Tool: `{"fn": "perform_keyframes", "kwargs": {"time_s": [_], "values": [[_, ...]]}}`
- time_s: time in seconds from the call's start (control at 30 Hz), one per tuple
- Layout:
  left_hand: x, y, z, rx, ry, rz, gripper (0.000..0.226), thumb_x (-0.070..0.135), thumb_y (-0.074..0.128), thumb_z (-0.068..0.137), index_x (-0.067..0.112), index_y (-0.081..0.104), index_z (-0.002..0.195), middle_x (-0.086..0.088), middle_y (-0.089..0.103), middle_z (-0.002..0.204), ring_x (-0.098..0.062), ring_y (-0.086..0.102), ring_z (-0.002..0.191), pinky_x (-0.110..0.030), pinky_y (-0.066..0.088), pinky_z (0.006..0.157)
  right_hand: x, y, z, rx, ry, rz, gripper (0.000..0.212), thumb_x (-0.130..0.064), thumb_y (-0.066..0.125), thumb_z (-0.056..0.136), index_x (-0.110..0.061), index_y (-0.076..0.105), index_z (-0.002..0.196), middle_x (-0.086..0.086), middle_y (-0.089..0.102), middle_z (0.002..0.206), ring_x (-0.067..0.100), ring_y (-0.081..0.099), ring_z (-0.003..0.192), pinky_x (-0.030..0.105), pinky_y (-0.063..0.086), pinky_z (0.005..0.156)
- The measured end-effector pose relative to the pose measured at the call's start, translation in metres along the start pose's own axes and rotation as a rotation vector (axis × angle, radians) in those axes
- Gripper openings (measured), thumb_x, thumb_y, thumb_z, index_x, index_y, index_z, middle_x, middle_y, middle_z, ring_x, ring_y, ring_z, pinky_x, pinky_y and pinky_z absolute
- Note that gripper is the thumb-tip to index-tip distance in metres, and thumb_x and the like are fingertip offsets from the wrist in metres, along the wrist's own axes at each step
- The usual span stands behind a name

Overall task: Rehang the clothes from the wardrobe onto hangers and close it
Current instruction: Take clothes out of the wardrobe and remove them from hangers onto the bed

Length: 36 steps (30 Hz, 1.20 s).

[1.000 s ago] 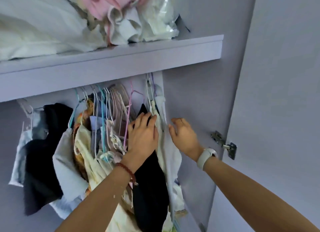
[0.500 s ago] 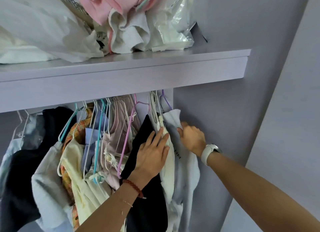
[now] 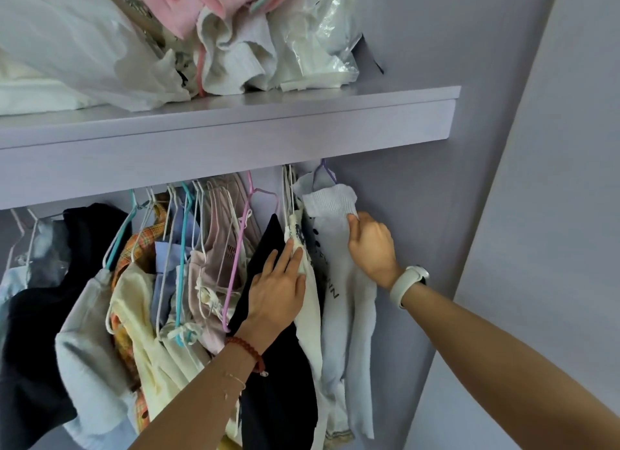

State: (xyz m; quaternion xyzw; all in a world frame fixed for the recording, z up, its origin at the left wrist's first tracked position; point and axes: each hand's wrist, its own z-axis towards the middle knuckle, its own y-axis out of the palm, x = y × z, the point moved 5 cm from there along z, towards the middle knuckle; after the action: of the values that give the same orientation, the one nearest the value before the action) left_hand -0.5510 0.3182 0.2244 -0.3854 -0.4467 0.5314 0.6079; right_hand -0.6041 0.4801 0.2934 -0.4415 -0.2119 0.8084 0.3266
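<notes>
Since half a second ago, both hands moved a little up along the clothes, and the right one now reaches the collar. At far left a black garment [image 3: 40, 315] hangs, then a cream garment [image 3: 141, 315] and a pink hanger [image 3: 239, 248]. The left hand [image 3: 276, 295] lies flat with straight fingers on a dark garment [image 3: 278, 382], pressing it aside. The right hand [image 3: 370, 246] pinches the white top [image 3: 339, 248], which hangs on a purple hanger [image 3: 323, 171] under the shelf [image 3: 235, 140]
</notes>
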Motion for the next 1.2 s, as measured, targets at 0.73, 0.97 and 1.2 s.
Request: {"fn": "perform_keyframes", "kwargs": {"time_s": [0.73, 0.97, 1.2], "values": [[0.072, 0.004, -0.051, -0.055, 0.356, -0.474, 0.051, 0.031, 0.031, 0.099, 0.020, 0.017, 0.147, 0.005, 0.014, 0.154, -0.013, 0.001, 0.143, -0.036, 0.000, 0.114, 0.042, -0.111, -0.250, 0.038, -0.216, -0.342, 0.063, -0.041, 0.017, 0.099, -0.006, 0.065, 0.077, 0.002, 0.049, 0.038, 0.021, 0.046, 0.029, 0.020, 0.029, 0.030], [0.139, 0.054, -0.148, -0.418, 0.599, -0.604, 0.020, 0.023, 0.041, 0.098, 0.015, 0.049, 0.081, 0.001, 0.054, 0.074, -0.025, 0.053, 0.074, -0.035, 0.036, 0.069, 0.067, -0.188, -0.367, 0.014, -0.036, -0.679, 0.063, -0.040, 0.016, 0.098, -0.011, 0.066, 0.074, -0.002, 0.059, 0.052, 0.018, 0.059, 0.045, 0.018, 0.037, 0.035], [0.241, 0.034, -0.282, -0.586, 0.729, -1.055, 0.028, 0.016, 0.051, 0.093, 0.003, 0.049, 0.069, 0.000, 0.035, 0.056, -0.008, 0.028, 0.054, -0.021, 0.027, 0.052, 0.104, -0.275, -0.494, 0.110, 0.512, -0.754, 0.027, -0.017, 0.042, 0.091, 0.002, 0.060, 0.087, 0.018, 0.060, 0.082, 0.039, 0.059, 0.076, 0.045, 0.045, 0.066]]}}
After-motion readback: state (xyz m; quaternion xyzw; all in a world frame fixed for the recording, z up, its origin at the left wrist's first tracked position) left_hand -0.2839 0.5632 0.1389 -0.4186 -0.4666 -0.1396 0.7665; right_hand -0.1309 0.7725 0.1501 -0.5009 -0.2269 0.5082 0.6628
